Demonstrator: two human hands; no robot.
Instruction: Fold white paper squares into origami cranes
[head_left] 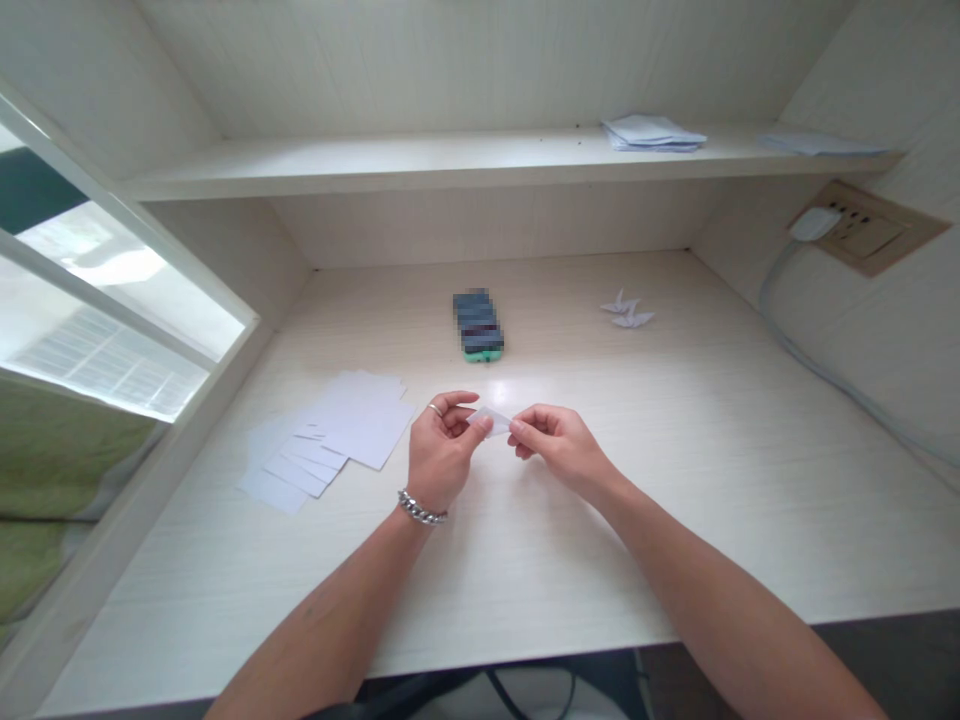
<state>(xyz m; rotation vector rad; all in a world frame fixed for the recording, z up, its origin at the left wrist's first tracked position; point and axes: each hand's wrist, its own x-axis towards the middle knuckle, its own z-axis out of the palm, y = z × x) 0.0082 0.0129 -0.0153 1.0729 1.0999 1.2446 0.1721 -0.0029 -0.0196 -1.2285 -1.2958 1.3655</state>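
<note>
A small folded piece of white paper is held up over the desk between my two hands. My left hand pinches its left side between thumb and fingers; a ring and a chain bracelet are on this hand and wrist. At the paper's right corner, my right hand grips with thumb and forefinger, the other fingers curled under. Fingers cover part of the paper, so its full folded shape is hidden. Beyond the hands lies a phone with a green edge, its screen blurred out.
Loose white paper sheets spread over the desk's left side. Small folded paper cranes sit at the back right. A shelf above carries a paper stack. From the wall socket, a cable runs down the right side.
</note>
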